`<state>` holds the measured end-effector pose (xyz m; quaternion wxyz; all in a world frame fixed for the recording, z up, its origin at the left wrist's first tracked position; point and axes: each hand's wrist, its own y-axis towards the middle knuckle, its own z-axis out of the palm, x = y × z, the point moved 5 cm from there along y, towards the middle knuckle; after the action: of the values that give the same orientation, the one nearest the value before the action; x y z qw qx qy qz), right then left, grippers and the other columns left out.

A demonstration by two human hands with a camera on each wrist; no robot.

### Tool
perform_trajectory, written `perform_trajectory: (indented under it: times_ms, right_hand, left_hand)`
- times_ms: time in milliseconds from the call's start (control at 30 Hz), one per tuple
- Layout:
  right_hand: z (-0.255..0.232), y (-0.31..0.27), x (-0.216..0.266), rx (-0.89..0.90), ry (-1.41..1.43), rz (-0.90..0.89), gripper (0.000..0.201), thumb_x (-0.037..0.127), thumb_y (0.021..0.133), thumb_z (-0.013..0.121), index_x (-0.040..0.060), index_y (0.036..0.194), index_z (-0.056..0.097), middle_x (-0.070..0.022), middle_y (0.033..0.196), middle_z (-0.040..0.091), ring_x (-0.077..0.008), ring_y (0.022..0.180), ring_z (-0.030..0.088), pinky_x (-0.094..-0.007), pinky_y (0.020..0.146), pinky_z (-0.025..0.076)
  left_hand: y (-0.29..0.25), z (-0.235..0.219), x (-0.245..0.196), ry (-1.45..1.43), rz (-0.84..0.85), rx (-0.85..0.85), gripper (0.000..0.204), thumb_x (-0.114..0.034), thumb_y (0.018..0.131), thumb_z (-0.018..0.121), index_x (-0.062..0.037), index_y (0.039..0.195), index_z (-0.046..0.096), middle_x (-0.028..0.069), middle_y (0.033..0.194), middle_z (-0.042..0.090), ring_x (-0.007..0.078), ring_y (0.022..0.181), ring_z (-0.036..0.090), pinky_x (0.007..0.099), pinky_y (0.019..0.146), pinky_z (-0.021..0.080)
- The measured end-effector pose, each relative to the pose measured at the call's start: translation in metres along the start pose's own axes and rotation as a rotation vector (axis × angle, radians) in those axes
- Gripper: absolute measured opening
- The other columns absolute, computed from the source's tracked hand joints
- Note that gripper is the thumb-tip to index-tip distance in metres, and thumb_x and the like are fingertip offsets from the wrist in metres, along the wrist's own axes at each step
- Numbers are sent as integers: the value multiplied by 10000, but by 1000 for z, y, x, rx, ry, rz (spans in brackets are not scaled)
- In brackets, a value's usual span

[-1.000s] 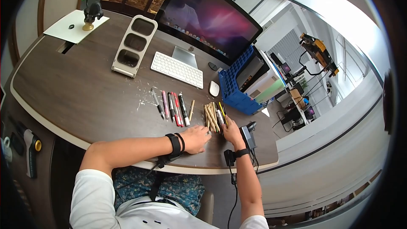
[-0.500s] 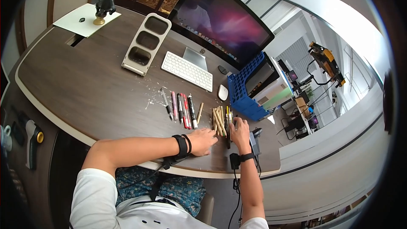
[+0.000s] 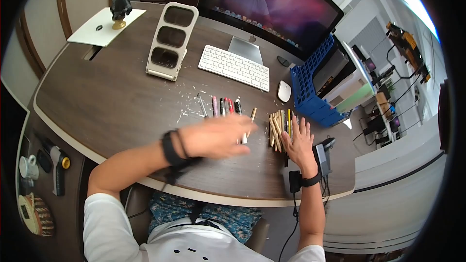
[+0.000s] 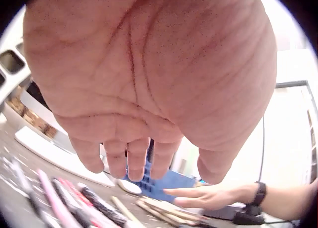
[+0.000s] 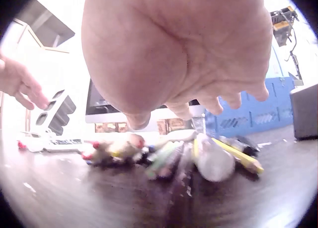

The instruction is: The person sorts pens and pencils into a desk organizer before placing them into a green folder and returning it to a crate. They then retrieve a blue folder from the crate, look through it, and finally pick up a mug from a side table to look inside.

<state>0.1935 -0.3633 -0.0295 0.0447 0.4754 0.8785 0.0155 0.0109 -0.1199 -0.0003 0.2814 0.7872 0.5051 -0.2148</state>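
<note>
My left hand (image 3: 216,136), blurred by motion, is raised over the row of pens and markers and covers their near ends. Its palm and empty fingers show in the left wrist view. In that row lie a pink pen (image 3: 215,105), red pens and a black marker (image 3: 238,106). My right hand (image 3: 302,146) spreads its fingers beside a bundle of wooden pencils (image 3: 275,133). In the right wrist view its bare palm hangs over the pile, where a yellow pencil (image 5: 239,157) lies at the right. A single pencil (image 3: 254,114) lies between the two groups.
A three-compartment holder (image 3: 172,36) stands behind, left of the white keyboard (image 3: 233,68). The mouse (image 3: 284,91) and a blue basket (image 3: 318,102) of folders are at the back right. White scraps (image 3: 187,102) litter the desk. A grey device (image 3: 322,159) sits beside my right wrist.
My left hand has lifted from beside the pencil bundle and swung left over the pen row. My right hand's fingers have straightened and spread beside the bundle. The head view has shifted.
</note>
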Motion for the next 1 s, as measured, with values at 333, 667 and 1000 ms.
perform_trajectory:
  times_ms: [333,667,1000]
  right_hand:
    - [-13,-29,132,-35,316,-610,770,409,1036,677,-74,1574,412,-395,1588,425,-511,1483,454,-537,1228,389]
    - [-32,-35,123,-32,607,-644,602,215,1028,705,-46,1524,485,-347,1597,438,-497,1421,516,-498,1144,483]
    - [-25,-24,135,-30,493,-608,465,148,969,730,-98,1343,603,-288,1411,634,-419,1239,621,-467,1089,501]
  left_hand:
    - [-64,-10,80,565,-555,163,1005,-561,1030,632,143,1629,237,379,1702,234,490,1603,254,538,1303,279]
    - [-18,10,68,484,-434,188,998,-525,1028,660,121,1648,218,341,1726,218,469,1625,211,545,1314,248]
    - [-29,13,74,415,-362,65,1003,-517,1003,697,98,1651,242,304,1733,242,461,1626,209,543,1318,230]
